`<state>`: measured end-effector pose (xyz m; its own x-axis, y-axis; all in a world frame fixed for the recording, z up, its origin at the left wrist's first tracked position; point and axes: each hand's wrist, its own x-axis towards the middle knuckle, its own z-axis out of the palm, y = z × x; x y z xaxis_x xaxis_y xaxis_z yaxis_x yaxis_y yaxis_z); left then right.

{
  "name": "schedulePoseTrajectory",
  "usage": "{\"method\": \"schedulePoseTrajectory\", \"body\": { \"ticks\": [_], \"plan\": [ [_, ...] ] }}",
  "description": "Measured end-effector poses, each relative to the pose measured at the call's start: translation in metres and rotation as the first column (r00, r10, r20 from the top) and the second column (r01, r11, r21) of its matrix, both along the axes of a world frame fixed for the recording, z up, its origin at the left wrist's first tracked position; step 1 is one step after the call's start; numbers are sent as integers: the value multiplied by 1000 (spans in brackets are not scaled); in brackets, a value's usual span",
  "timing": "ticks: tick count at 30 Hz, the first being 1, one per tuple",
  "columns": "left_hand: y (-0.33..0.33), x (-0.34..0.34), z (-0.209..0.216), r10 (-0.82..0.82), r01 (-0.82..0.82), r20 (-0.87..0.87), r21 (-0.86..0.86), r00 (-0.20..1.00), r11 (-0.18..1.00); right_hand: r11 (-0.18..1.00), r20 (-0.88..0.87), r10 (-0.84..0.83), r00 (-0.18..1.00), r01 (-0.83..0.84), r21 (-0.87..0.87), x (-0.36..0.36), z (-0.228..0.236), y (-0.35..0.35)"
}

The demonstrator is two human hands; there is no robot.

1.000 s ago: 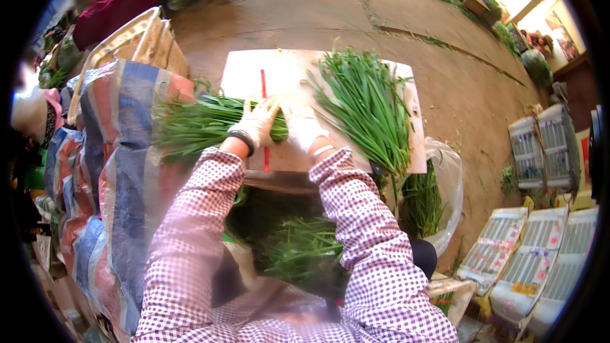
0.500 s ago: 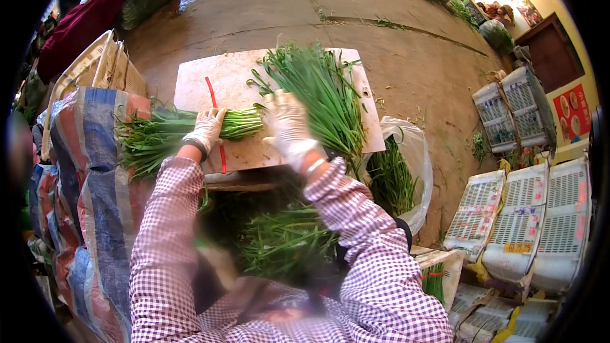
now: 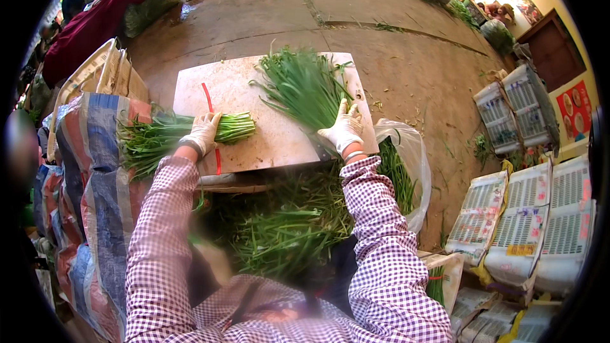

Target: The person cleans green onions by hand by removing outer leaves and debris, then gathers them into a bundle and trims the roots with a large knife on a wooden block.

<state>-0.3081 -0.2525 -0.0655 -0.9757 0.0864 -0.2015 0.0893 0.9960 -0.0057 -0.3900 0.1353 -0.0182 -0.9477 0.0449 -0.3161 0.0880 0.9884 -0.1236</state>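
A pale wooden board [image 3: 254,82] lies in front of me on the ground. My left hand [image 3: 202,132], in a white glove, grips a tied bundle of green chives [image 3: 236,126] lying across the board's left edge. My right hand [image 3: 344,128], also gloved, rests with fingers spread on a loose fan of green chives [image 3: 304,84] at the board's right side. A red band [image 3: 210,101] lies on the board beside the left hand. More cut greens [image 3: 286,228] are piled below the board, near my lap.
A striped woven sack [image 3: 95,171] stands at my left. A clear plastic bag [image 3: 406,152] with greens sits right of the board. Stacked white plastic crates [image 3: 534,228] fill the lower right. A person in a dark red sleeve [image 3: 101,19] is at the upper left.
My right hand has slid down and to the right along the loose chives to the board's edge. The left hand keeps hold of the tied bundle.
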Motion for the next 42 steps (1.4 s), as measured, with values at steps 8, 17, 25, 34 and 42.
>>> {"method": "schedulePoseTrajectory", "body": {
  "ticks": [8,17,25,34,42],
  "plan": [
    [7,6,14,12,-13,5,128,1000,992,999,-16,54,998,-54,3,-21,-29,7],
    [40,16,73,73,-63,117,-85,990,994,935,15,-2,1000,8,-354,-47,-38,43],
    [154,20,92,-133,136,-34,389,990,911,120,658,-12,753,655,-746,-9,-1,92],
    [242,17,47,-319,-615,544,539,776,-576,-28,574,300,762,609,-793,82,39,71],
    [259,-20,142,64,-76,123,866,990,-494,186,91,354,931,25,-982,74,101,63]
  ]
}}
